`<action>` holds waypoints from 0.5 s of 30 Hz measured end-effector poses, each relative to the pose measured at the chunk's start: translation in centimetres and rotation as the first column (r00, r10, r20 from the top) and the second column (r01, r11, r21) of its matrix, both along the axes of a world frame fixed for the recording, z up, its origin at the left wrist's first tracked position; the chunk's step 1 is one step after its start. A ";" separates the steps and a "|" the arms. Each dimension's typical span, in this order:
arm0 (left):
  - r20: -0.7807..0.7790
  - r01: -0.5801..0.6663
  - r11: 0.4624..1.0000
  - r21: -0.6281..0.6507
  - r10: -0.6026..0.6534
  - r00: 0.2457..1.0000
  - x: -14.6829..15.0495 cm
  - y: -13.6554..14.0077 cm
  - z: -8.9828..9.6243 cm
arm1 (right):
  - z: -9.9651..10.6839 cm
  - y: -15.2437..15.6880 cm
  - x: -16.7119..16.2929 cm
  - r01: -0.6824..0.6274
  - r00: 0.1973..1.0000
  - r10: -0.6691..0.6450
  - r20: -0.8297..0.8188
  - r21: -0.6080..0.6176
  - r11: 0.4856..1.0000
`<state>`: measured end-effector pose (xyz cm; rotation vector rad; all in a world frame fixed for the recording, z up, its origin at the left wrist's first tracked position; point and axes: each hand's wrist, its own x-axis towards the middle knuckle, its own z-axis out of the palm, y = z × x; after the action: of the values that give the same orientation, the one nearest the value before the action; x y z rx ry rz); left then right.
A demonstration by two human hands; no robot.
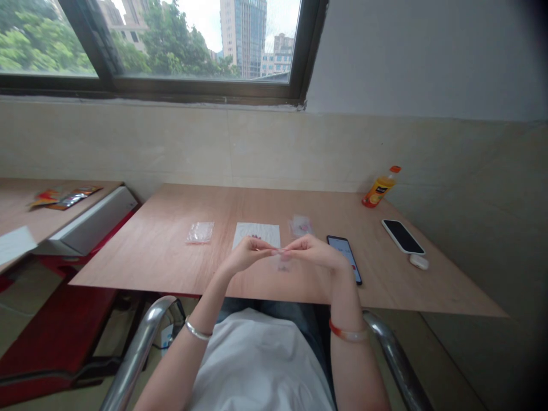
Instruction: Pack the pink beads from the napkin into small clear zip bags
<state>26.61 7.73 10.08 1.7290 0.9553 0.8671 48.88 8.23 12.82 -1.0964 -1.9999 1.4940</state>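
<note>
Between my two hands hangs a small clear plastic bag (283,264), pinched along its top edge above the table. My left hand (248,255) grips it from one side with thumb and fingers together. From the other side my right hand (315,252) pinches the same edge, fingertips nearly meeting the left ones. What the bag holds is too small to make out. Behind the hands lies a white sheet of paper (266,230) with small dark reddish bits on it, partly hidden by my left hand. Beyond my right hand is another clear bag (301,224) with small reddish pieces inside.
On the wooden table (141,257), a stack of clear bags (200,232) lies left. To the right are a dark phone (345,258), a white-edged phone (403,236), a white earbud case (419,262) and an orange drink bottle (379,189). Metal chair arms (141,348) flank me.
</note>
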 end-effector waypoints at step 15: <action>-0.211 -0.030 0.930 0.367 0.115 0.971 9.4 12.5 -0.5 | -4.1 10.2 6.2 0.665 0.731 -0.669 -0.133 0.359 0.655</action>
<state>36.04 20.24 9.57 2.1582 1.0665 0.9507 55.11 18.42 8.74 -1.4396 -1.5145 0.6654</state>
